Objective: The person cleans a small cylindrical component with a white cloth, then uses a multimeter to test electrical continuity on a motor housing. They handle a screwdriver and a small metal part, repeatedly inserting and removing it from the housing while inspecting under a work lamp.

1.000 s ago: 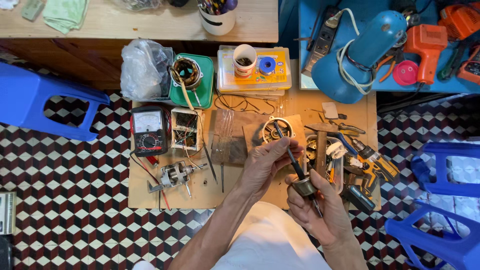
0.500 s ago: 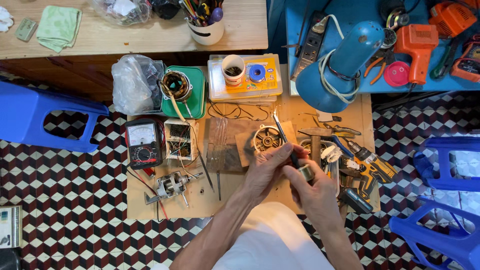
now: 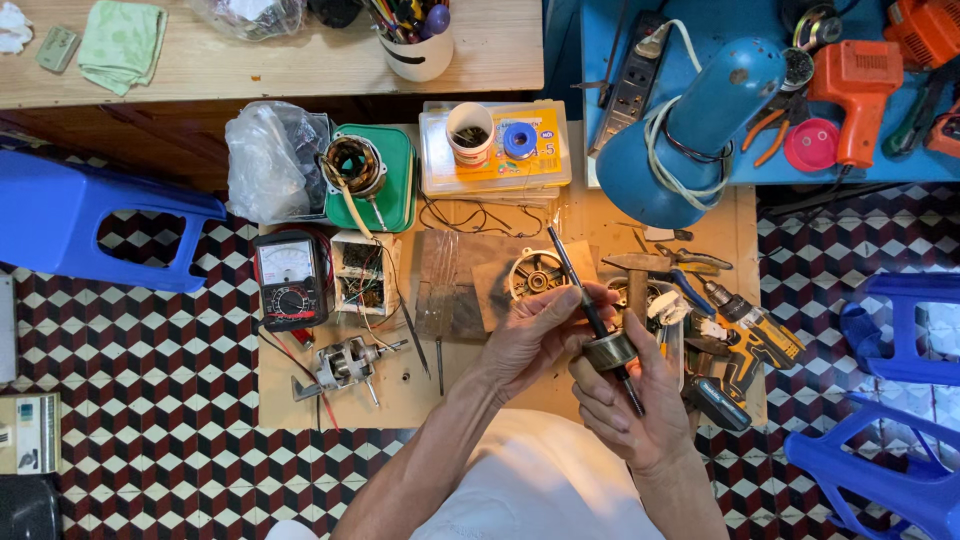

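My right hand (image 3: 632, 405) is curled up from below around the short grey metal rotor drum (image 3: 609, 351), fingers closed on its rim, while my left hand (image 3: 540, 335) pinches the long dark steel shaft (image 3: 580, 290) that runs through the drum, thumb and fingertips shut on it just above the drum. The piece sits between both hands, raised over the front edge of the low plywood work board (image 3: 400, 390), shaft tilted up and to the left. I judge it dense and heavy for its bulk, fully rigid, and the shaft looks smooth and probably slick, so the drum's broad side is the surer place to hold; the thin shaft serves better for steering than for carrying weight. Just past my fingers lies a round silver motor end cover (image 3: 536, 278), and to its right a clutter of hand tools with a yellow-and-black cordless drill (image 3: 752, 330). Further left are a small bare motor with its own shaft (image 3: 345, 363) and a black analogue multimeter (image 3: 287, 280); beyond, a copper-wound stator (image 3: 353, 165) rests on a green box.
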